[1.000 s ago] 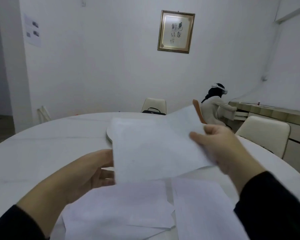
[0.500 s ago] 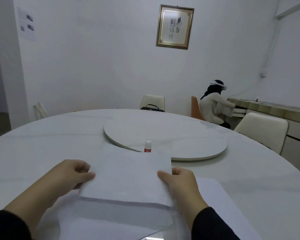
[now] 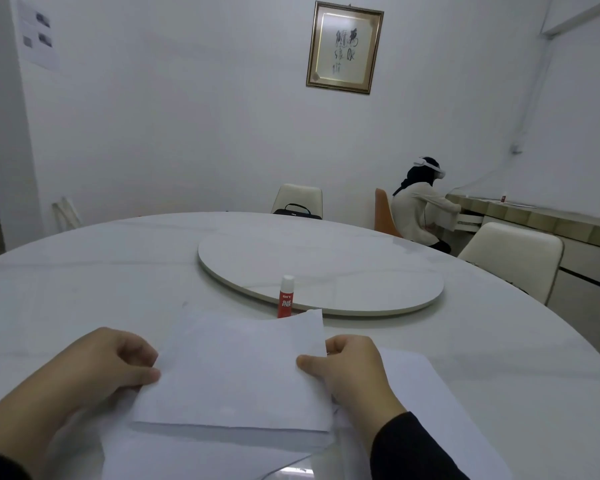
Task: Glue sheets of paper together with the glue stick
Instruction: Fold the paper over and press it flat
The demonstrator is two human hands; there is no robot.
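Observation:
A white sheet of paper [image 3: 236, 368] is held just above the table between both hands. My left hand [image 3: 104, 368] pinches its left edge and my right hand [image 3: 350, 368] pinches its right edge. More white sheets lie under it: one [image 3: 187, 455] below towards me, another [image 3: 440, 410] to the right. A red glue stick [image 3: 286, 297] with a white cap stands upright just beyond the held sheet's far edge; its base is hidden by the paper.
The round white table [image 3: 84, 271] carries a round turntable [image 3: 326, 268] in its middle, right behind the glue stick. Chairs [image 3: 510, 258] stand around it. Another person [image 3: 420, 209] sits at a side counter at the back right.
The sheet, held high and spread a second ago, has come down low over the other papers, which uncovered the glue stick. My hands now grip its two side edges closer together.

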